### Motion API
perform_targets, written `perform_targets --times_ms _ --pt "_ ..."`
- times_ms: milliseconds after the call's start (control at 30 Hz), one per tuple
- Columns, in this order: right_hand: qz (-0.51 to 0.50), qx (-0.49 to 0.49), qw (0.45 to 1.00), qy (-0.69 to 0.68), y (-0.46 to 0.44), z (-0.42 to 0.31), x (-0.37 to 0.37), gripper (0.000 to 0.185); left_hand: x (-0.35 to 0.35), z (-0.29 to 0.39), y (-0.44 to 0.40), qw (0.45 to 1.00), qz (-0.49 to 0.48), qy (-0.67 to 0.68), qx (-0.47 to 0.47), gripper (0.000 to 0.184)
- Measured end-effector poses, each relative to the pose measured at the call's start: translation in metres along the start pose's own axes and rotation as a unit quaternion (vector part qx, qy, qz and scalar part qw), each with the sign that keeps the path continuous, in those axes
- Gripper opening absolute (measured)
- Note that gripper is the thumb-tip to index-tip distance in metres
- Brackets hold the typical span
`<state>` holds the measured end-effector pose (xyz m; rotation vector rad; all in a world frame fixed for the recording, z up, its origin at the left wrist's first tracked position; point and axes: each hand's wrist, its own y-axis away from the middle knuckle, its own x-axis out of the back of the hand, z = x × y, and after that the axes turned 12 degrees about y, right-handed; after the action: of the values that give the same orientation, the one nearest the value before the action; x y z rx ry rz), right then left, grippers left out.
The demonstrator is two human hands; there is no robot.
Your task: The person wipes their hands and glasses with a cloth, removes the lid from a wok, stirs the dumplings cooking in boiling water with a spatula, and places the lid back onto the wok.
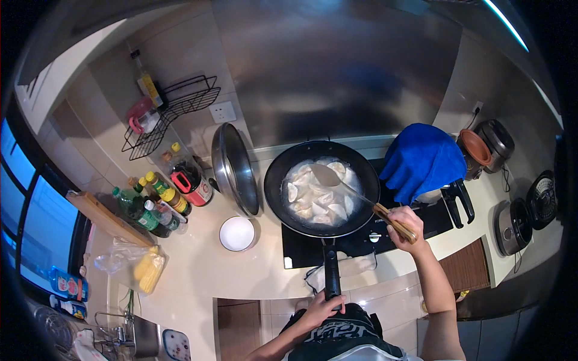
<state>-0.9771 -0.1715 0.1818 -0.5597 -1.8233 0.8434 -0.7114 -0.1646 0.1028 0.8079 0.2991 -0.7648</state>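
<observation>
A black frying pan (pixel 274 198) sits on the hob with several pale dumplings (pixel 319 204) in cloudy liquid inside it. My right hand (pixel 406 228) is closed around the wooden handle of a spatula (pixel 367 203). The spatula's flat metal blade rests over the dumplings in the upper middle of the pan. At the near end of the pan's long black handle (pixel 332 274), my left hand (pixel 322 310) has its fingers wrapped round the grip. The undersides of the fingers are hidden.
Left of the pan, a large metal lid (pixel 232 168) leans upright. A white bowl (pixel 236 233) stands on the counter, with several bottles (pixel 162 192) beyond it. A blue cloth (pixel 424 159) covers something on the right burner. A crumpled cloth (pixel 358 265) lies below the hob.
</observation>
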Motion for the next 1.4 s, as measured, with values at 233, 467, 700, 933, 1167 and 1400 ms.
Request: perform_targets --times_ms 233,467,700,933,1167,1400 --pt "-0.054 0.038 0.998 -0.005 -0.001 -0.005 0.005 0.024 0.004 -0.001 -0.001 1.0 -0.019 -0.002 0.014 0.019" --pt "0.058 -0.062 0.996 0.011 -0.009 0.011 -0.011 0.019 0.002 0.0 0.0 1.0 -0.016 0.001 0.005 0.019" --pt "0.071 -0.129 0.989 0.018 -0.013 0.002 -0.03 0.019 0.003 -0.003 -0.001 1.0 -0.007 0.01 -0.003 0.02" --pt "0.012 -0.018 0.999 0.04 -0.008 0.0 -0.048 0.029 -0.001 -0.001 0.001 1.0 -0.001 0.019 -0.012 0.021" --pt "0.102 -0.263 0.957 -0.069 0.005 0.014 -0.073 0.015 0.002 -0.004 -0.002 1.0 -0.012 0.009 -0.015 0.021" --pt "0.184 -0.517 0.766 -0.334 -0.002 0.042 -0.067 0.018 0.006 -0.007 -0.005 1.0 -0.024 0.0 -0.015 0.021"
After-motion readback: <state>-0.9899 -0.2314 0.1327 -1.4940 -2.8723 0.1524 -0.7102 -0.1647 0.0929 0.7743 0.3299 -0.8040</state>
